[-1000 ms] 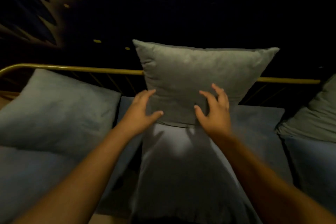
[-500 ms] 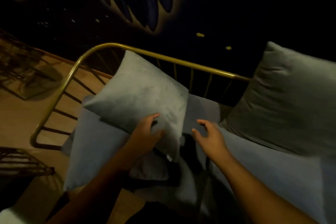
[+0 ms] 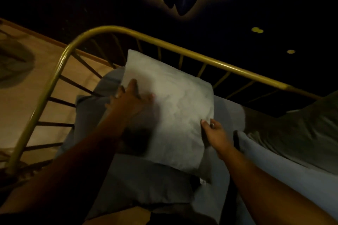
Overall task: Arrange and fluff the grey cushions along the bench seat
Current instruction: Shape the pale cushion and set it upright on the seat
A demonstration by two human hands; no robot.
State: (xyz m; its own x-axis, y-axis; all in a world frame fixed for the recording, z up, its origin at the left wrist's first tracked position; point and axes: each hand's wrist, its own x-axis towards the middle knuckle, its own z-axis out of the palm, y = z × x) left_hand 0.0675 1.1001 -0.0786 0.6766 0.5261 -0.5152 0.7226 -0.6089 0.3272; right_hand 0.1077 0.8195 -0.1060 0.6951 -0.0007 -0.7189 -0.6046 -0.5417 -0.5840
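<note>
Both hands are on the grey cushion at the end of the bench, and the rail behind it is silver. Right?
Not quite: the rail is gold, as the head view shows. The rest stands: the left hand lies flat on the grey cushion and the right hand holds its right edge.

We see the grey cushion (image 3: 175, 111) in soft, matt cloth w/ a velvety, mottled nap. The seat pad (image 3: 146, 179) under it is matt cloth too, smoother and bluer. The bench rail (image 3: 182, 47) looks like brass-coloured metal tube, smooth, semi-glossy; its spindles are thin metal rods. The floor (image 3: 27, 100) reads as pale wood, low sheen. The 2nd cushion (image 3: 301, 129) at right is darker matt fabric, creased.
</note>
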